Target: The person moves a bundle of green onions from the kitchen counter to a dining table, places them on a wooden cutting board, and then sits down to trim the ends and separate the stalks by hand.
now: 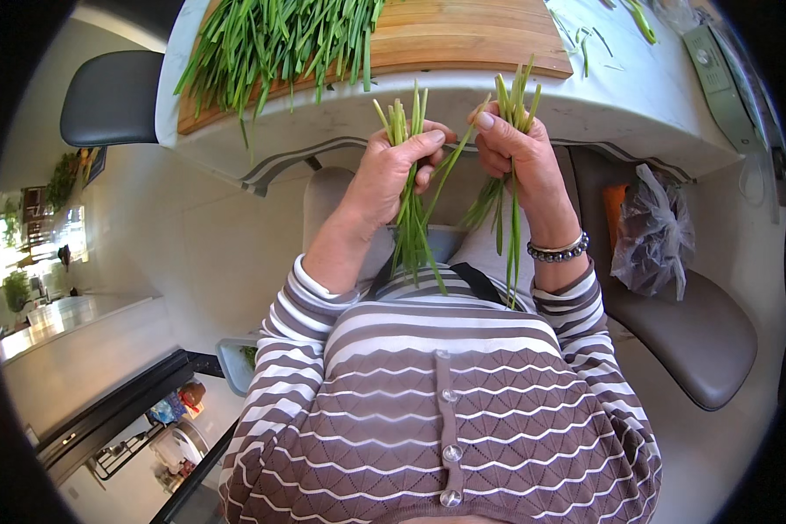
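My left hand [399,160] grips a small bunch of green garlic chives [411,223], pale cut ends up and leaves hanging toward my lap. A second, thinner bunch of chives [512,203] is held in my right hand [514,141], its stem ends also pointing up. One loose stalk [460,149] slants between the two hands, its tip near my right thumb. Both hands are above my lap, just in front of the table edge. A large heap of chives [281,49] lies on a wooden cutting board [465,36] beyond them.
The marble-patterned table [432,92] holds chive scraps [586,49] and a grey-green device [714,85] at right. A knotted plastic bag [655,229] rests on a brown chair [688,334]. A dark chair [114,98] stands at left. Near my left elbow is a pale bin [232,367].
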Available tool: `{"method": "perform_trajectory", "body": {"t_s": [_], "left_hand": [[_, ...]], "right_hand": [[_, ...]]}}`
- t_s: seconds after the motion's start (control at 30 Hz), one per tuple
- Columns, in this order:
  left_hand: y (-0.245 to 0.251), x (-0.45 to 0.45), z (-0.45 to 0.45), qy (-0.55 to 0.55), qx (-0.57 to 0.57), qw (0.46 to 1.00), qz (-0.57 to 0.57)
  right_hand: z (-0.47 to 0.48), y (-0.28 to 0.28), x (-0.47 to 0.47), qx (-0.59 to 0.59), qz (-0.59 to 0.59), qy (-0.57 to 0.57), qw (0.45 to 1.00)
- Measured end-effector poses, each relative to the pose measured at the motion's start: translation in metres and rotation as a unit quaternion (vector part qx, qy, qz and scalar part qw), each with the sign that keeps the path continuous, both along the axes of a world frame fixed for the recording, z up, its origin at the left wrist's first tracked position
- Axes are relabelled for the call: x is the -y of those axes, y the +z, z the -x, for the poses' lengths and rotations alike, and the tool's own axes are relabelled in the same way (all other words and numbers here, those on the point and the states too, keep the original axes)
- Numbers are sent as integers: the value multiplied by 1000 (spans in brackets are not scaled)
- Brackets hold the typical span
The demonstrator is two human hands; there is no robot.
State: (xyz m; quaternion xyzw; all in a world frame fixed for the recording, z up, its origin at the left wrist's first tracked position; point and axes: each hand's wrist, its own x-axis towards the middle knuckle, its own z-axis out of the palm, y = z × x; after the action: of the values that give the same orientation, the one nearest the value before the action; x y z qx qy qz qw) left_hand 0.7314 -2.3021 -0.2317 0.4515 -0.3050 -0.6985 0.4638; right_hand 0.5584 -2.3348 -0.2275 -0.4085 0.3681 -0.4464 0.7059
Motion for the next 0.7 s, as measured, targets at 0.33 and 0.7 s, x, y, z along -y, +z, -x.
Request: {"method": "perform_trajectory", "body": {"t_s": [0.33, 0.7], "left_hand": [[0, -2, 5, -15, 13, 999, 40], [4, -3, 5, -40, 55, 996, 50]], "right_hand": [[-3, -3, -3, 0, -13, 43, 999], [1, 4, 1, 0, -9, 4, 1000]]}}
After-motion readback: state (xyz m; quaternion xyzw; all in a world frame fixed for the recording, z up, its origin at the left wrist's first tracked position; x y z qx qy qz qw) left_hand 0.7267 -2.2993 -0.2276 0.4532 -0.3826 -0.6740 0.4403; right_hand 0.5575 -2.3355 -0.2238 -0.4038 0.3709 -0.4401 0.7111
